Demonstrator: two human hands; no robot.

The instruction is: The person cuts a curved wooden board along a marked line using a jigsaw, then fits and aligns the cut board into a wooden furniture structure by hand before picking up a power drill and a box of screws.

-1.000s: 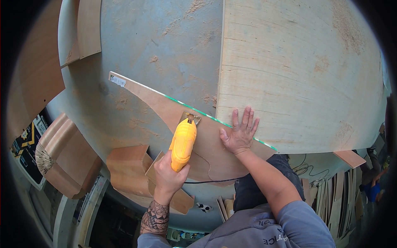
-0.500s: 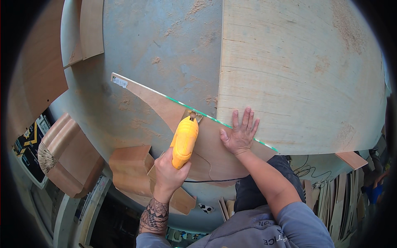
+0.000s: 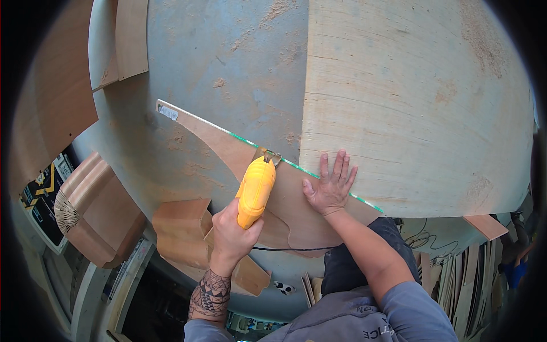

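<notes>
Mid-frame, L hand (image 3: 232, 229) grips yellow saw (image 3: 256, 191), R hand (image 3: 330, 194) flat on board (image 3: 296, 199); sawing prob. nearly done, just green edge (image 3: 300, 167) to go.

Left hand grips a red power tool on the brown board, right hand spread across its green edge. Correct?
Wrong colour: the head view shows a yellow power tool. The left hand grips it on the brown board, the right hand spread across its green edge.

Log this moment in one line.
left hand: gripping yellow power tool | right hand: spread across green-marked edge | tool: on brown panel
</notes>
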